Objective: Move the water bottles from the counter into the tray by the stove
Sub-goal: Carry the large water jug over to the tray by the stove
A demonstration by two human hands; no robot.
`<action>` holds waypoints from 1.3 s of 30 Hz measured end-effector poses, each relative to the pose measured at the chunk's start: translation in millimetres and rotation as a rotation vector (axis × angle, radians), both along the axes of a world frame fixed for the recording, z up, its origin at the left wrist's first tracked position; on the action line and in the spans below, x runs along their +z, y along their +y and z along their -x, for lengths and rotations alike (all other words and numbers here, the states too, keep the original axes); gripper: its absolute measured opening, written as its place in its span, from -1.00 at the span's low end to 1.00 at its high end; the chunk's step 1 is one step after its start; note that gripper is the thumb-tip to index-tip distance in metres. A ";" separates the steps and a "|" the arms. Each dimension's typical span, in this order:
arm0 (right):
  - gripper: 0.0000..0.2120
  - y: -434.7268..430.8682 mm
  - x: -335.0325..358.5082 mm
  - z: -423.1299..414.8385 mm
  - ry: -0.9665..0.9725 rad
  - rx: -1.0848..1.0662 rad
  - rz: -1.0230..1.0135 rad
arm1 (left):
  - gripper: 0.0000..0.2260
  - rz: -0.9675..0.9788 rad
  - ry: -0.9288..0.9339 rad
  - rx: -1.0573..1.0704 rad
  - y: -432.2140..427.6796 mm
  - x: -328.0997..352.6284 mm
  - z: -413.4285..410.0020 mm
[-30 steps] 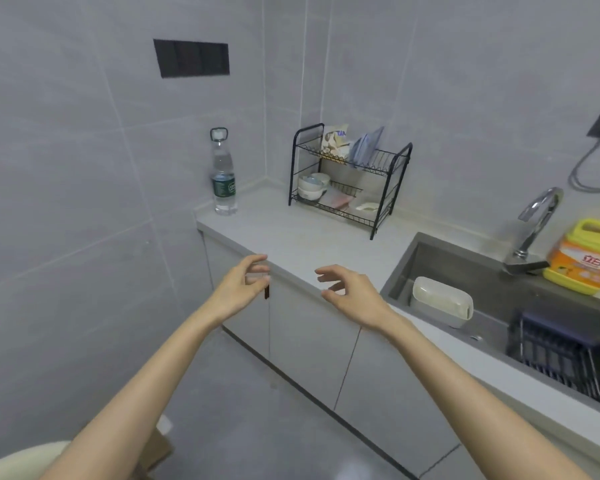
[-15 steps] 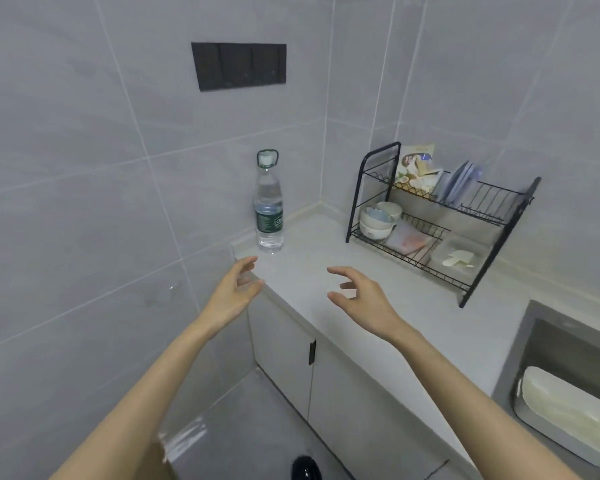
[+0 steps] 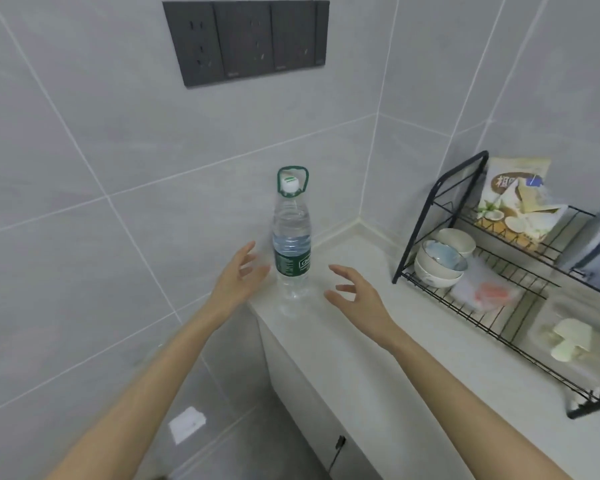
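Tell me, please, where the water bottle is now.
In the head view, the water bottle stands upright at the left end of the counter, between the left hand and right hand, left of the dish rack.

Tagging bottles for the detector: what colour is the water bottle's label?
Dark green with white print, on the water bottle; head view shows it best.

The pale desk (image 3: pixel 361 344) carries a clear water bottle (image 3: pixel 291 251) with a green label, upright on its left end by the wall; right of the bottle, well apart, a black wire dish rack (image 3: pixel 520 327) stands on the same desk.
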State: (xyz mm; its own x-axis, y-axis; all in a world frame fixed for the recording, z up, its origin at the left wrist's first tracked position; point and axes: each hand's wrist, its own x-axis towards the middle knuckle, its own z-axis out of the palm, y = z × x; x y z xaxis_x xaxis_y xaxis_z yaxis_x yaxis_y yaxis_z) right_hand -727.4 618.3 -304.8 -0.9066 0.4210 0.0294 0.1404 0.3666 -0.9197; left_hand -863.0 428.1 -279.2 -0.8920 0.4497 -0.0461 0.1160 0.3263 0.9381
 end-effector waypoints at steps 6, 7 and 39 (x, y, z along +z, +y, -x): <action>-0.55 12.5 -18.7 73.5 0.063 -0.069 0.129 | -0.41 0.007 0.013 -0.088 35.7 -12.8 59.1; -0.55 13.6 -21.6 80.1 0.075 -0.079 0.148 | -0.39 0.001 0.021 -0.103 40.9 -15.4 65.8; -0.17 28.9 -73.0 124.3 -0.192 -0.176 0.332 | -0.48 -0.186 0.060 -0.180 107.6 -56.6 136.6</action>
